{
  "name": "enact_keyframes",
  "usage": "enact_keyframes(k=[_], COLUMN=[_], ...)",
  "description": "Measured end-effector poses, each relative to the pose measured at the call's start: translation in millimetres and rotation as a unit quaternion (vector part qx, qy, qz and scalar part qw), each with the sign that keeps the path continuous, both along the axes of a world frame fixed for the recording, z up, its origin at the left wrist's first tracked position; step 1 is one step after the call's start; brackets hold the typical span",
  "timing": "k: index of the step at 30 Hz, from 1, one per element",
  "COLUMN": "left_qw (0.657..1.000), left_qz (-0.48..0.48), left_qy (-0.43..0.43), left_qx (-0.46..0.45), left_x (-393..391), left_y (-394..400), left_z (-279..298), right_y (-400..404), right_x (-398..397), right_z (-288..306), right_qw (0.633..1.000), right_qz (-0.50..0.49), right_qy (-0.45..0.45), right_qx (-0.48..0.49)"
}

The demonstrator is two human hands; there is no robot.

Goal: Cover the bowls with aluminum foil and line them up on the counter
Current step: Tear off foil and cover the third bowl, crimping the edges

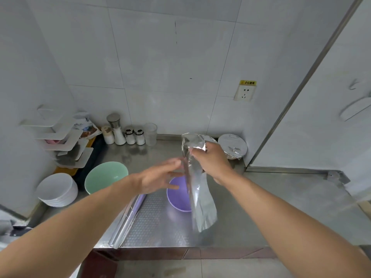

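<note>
A sheet of aluminum foil [198, 189] hangs down, pinched near its top by my right hand [210, 159]. Below it a purple bowl [177, 201] stands uncovered on the steel counter [241, 217]. My left hand [160, 177] is blurred, fingers straight, reaching toward the sheet's left edge above the bowl. The foil roll [128, 217] lies left of the purple bowl, running to the counter's front edge. A green bowl [106, 176] and a stack of white bowls [58, 189] stand at the left. Two foil-covered bowls sit by the back wall, one [232, 146] in full view, the other [210, 138] partly behind the sheet.
Salt shakers, jars and a clear cup [150, 133] line the back wall. A white tiered rack [64, 141] stands at the back left. A white door or cabinet [321, 117] bounds the right. A wall socket [244, 93] is above the covered bowls.
</note>
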State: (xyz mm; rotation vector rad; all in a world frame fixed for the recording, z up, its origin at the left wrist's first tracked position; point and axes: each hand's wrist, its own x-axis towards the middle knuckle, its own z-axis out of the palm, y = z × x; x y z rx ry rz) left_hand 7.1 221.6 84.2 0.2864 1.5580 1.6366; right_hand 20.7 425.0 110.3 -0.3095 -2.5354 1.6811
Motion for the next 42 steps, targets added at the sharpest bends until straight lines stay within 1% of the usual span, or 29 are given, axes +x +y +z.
enact_keyframes(k=[1, 2, 5, 8, 10, 11, 12, 14, 15, 16, 17, 19, 20, 22, 23, 25, 26, 27, 28, 29, 31, 33, 36, 38, 40, 42], left_qw=[0.999, 0.998, 0.996, 0.994, 0.989, 0.984, 0.979, 0.976, 0.976, 0.977, 0.978, 0.979, 0.979, 0.98, 0.979, 0.973, 0.967, 0.962, 0.96, 0.96, 0.956, 0.949, 0.954, 0.953, 0.952, 0.951], left_qz=[-0.042, -0.061, -0.045, 0.054, 0.127, 0.153, 0.167, 0.165, 0.158, 0.142, 0.123, 0.092, 0.077, 0.053, 0.045, 0.048, 0.069, 0.099, 0.134, 0.172, 0.246, 0.28, 0.251, 0.243, 0.227, 0.15], left_qy=[-0.007, -0.016, -0.052, -0.083, -0.061, -0.045, -0.039, -0.058, -0.062, -0.06, -0.063, -0.067, -0.07, -0.059, -0.045, 0.001, 0.027, 0.036, 0.037, 0.028, -0.033, -0.079, -0.089, -0.067, -0.023, 0.066], left_qx=[0.015, 0.028, 0.056, 0.04, -0.034, -0.079, -0.113, -0.132, -0.137, -0.149, -0.158, -0.168, -0.175, -0.182, -0.191, -0.225, -0.246, -0.252, -0.243, -0.218, -0.16, -0.123, -0.134, -0.167, -0.206, -0.264], left_x=[6, 10, 13, 5, 4, 4, 3, 1, -1, -4, -5, -7, -7, -7, -9, -15, -20, -25, -28, -31, -38, -38, -30, -23, -14, -6], left_y=[4, 7, 7, -2, -7, -9, -12, -18, -23, -28, -31, -36, -36, -35, -36, -43, -50, -59, -66, -73, -88, -94, -85, -74, -66, -64], left_z=[4, 6, 6, -5, -8, -11, -13, -15, -15, -16, -13, -14, -13, -9, -8, -11, -16, -23, -26, -31, -46, -54, -71, -82, -94, -107], right_y=[-6, -11, -23, -22, -17, -13, -6, 14, 26, 38, 49, 62, 64, 67, 68, 67, 68, 71, 72, 73, 78, 84, 87, 87, 87, 89], right_x=[-1, -2, 3, 6, 10, 12, 11, 9, 8, 6, 4, 0, 0, -1, 0, 4, 4, 3, 3, 3, 2, 4, 5, 8, 10, 14], right_z=[0, 0, 6, 0, -6, -9, -13, -19, -19, -19, -19, -17, -15, -23, -26, -28, -31, -34, -34, -34, -38, -41, -49, -56, -70, -89], right_qw=[1.0, 0.999, 0.986, 0.975, 0.975, 0.98, 0.988, 0.996, 0.992, 0.986, 0.985, 0.984, 0.975, 0.957, 0.955, 0.964, 0.969, 0.974, 0.98, 0.983, 0.981, 0.974, 0.961, 0.95, 0.935, 0.919], right_qz=[0.007, 0.023, 0.11, 0.163, 0.177, 0.166, 0.135, 0.033, -0.015, -0.033, -0.017, 0.077, 0.138, 0.204, 0.213, 0.194, 0.178, 0.153, 0.121, 0.09, 0.028, -0.005, -0.062, -0.086, -0.114, -0.138], right_qy=[-0.011, -0.025, -0.085, -0.112, -0.095, -0.06, -0.009, 0.074, 0.094, 0.09, 0.051, -0.06, -0.107, -0.148, -0.154, -0.164, -0.164, -0.163, -0.159, -0.156, -0.172, -0.192, -0.213, -0.229, -0.244, -0.263], right_qx=[0.0, -0.017, -0.092, -0.099, -0.096, -0.089, -0.07, 0.023, 0.084, 0.136, 0.166, 0.146, 0.135, 0.145, 0.136, 0.081, 0.059, 0.038, 0.009, -0.022, -0.08, -0.119, -0.166, -0.192, -0.229, -0.26])
